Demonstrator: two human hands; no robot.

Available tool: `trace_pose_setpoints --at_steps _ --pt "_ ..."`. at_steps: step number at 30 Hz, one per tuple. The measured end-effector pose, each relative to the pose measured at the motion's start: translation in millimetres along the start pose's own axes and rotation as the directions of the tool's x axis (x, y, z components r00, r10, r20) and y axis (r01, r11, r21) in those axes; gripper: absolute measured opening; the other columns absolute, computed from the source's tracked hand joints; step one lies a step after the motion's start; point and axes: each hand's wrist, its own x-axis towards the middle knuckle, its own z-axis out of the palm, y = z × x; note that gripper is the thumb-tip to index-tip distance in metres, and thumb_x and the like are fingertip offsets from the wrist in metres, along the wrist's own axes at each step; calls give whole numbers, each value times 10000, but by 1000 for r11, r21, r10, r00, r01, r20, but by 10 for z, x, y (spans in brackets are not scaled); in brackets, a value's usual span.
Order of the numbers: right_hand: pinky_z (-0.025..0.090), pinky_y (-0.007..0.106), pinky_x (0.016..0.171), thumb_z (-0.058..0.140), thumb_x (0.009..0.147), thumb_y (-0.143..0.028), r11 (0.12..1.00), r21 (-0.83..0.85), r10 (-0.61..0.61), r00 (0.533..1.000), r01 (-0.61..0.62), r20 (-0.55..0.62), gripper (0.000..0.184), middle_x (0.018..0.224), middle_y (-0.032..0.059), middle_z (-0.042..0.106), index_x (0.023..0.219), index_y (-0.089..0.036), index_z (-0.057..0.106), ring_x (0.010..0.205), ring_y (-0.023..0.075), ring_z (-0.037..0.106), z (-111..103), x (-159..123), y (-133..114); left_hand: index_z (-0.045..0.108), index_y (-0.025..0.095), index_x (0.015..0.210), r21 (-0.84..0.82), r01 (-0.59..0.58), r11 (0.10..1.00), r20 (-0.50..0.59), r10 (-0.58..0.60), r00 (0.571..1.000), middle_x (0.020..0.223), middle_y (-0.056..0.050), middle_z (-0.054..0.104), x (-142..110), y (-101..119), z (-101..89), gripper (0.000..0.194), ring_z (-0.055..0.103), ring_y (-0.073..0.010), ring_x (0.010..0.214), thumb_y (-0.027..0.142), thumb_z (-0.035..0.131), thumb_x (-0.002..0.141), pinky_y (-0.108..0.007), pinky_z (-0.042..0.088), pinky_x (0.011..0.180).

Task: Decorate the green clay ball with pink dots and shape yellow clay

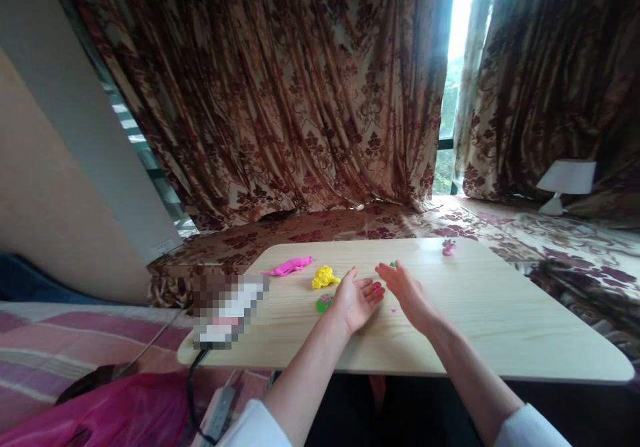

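My left hand point(356, 301) is turned palm up over the middle of the table, its fingers stretched out. A tiny pink spot point(377, 288) shows at its fingertips; whether it lies on them or behind them I cannot tell. My right hand point(407, 292) is held flat and tilted just to the right, fingers straight, apart from the left. Beside my left wrist lies a flat green clay piece point(324, 303) with pink dots. Behind it sits a yellow clay lump point(325, 276). A small pink bit point(394, 310) rests on the tabletop between my forearms.
A long pink clay strip point(291, 266) lies at the table's back left. A green bit point(393, 264) is partly hidden behind my right hand. A small pink-and-green figure point(449, 247) stands at the back right of the table point(520, 327). A blurred-out object point(233, 310) with a black cable occupies the left edge.
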Motion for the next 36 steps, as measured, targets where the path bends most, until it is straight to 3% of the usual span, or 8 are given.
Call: trace_pose_setpoints --at_steps 9,14,18,20,24,30,33,36 --pt "217 394 1037 296 847 -595 998 -59 18 1000 -18 -1 587 1332 108 440 1227 -199 502 1254 191 359 -134 108 102 521 73 937 306 24 952 -131 17 991 825 -112 572 280 111 112 486 550 -175 666 524 384 818 -300 440 633" --pt "325 424 970 275 863 -565 983 -155 -102 994 96 -30 555 1269 115 509 1193 -205 538 1181 222 456 -262 46 -60 587 125 886 426 -140 894 -127 213 969 927 -92 598 191 121 117 338 554 -163 794 439 511 786 -274 409 725" --pt "436 369 834 420 832 -449 797 -570 -292 953 199 -76 405 1079 97 640 1064 -192 629 967 225 596 -598 -16 -206 656 190 787 530 -315 787 -43 396 917 859 -25 619 70 -54 86 120 534 -146 826 203 671 668 -225 369 794" --pt "454 349 728 506 773 -368 629 -760 -308 950 162 -52 308 901 94 682 936 -176 684 790 220 624 -748 -43 -194 674 199 697 639 -393 661 73 456 887 795 -27 613 55 -198 53 97 524 -167 811 130 677 629 -248 353 837" --pt "408 322 641 595 673 -263 475 -869 -289 957 141 -3 171 714 70 651 763 -186 719 650 198 579 -821 -131 -75 666 220 613 827 -522 207 361 517 776 730 -39 561 105 -436 -18 111 521 -211 808 115 644 636 -322 335 879" --pt "390 251 659 466 766 -213 178 -967 -277 952 182 128 216 752 44 621 698 -179 669 708 153 569 -654 -240 -9 583 222 510 861 -508 -9 445 495 746 674 -47 513 127 -526 -39 212 520 -243 856 112 575 691 -358 330 892" --pt "403 269 661 440 791 -237 224 -959 -330 939 173 92 226 744 49 617 708 -170 640 707 163 568 -632 -256 14 599 221 566 852 -522 23 424 556 715 711 -53 551 82 -517 -31 168 525 -237 877 120 582 700 -344 329 899" --pt "421 272 597 468 794 -301 507 -846 -307 952 164 1 208 671 28 618 754 -171 625 635 160 565 -585 -299 56 610 201 612 821 -531 211 329 586 741 670 -38 582 -9 -482 -54 106 552 -191 738 151 601 706 -302 392 785"
